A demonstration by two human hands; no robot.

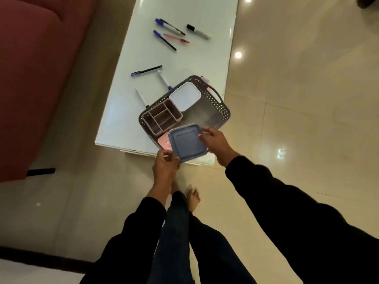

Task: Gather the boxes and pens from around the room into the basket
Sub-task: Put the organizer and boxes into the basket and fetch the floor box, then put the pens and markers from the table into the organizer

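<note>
A grey perforated basket point(222, 111) sits at the near end of a white table point(184, 9). Inside it lie a white-lidded box point(184, 96), a pink divided tray box point(162, 117) and a pink box point(164, 141), partly hidden. I hold a square blue box point(187, 143) over the basket's near edge. My left hand point(165, 166) pinches its near left corner and my right hand point(215, 140) grips its right side. Several pens and markers lie on the table beyond the basket, among them a red pen point(176, 38) and a black-capped marker point(198, 32).
A red sofa point(37, 78) stands to the left of the table, with a narrow gap between them. Glossy beige floor tiles point(297, 119) spread to the right. My legs and bare feet point(192, 198) are just short of the table's near edge.
</note>
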